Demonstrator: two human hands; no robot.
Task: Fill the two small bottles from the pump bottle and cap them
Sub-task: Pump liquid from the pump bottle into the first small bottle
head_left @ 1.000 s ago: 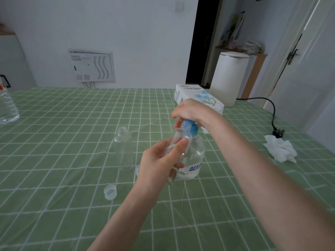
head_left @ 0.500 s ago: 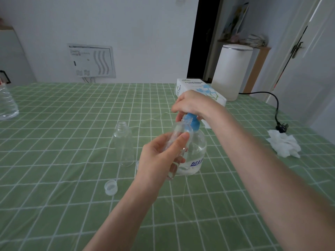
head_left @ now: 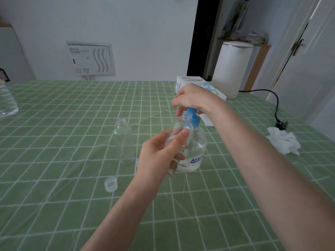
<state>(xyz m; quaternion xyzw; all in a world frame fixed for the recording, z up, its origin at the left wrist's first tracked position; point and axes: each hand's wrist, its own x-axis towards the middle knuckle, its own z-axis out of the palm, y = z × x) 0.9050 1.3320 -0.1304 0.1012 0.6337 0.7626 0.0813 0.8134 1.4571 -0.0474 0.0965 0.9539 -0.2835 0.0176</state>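
My left hand (head_left: 159,153) grips a small clear bottle (head_left: 178,140), uncapped and tilted, its mouth held up under the pump's nozzle. Behind it stands the clear pump bottle (head_left: 195,147) with a blue pump head, partly full of clear liquid. My right hand (head_left: 192,99) covers the pump head from above, fingers curled over it. A second small clear bottle (head_left: 124,140) stands upright and open to the left. One clear cap (head_left: 111,183) lies on the green checked tablecloth (head_left: 54,160) in front; another cap is mostly hidden behind my left hand.
A tissue box (head_left: 194,84) lies behind my right hand, with a white bin (head_left: 232,69) beyond it. A crumpled tissue (head_left: 284,143) and a black cable with plug (head_left: 277,113) lie at the right. A large water bottle (head_left: 7,102) stands at the far left edge.
Both hands and the bottles keep the same pose; the held bottle's mouth stays under the nozzle. Only the camera shifts slightly.
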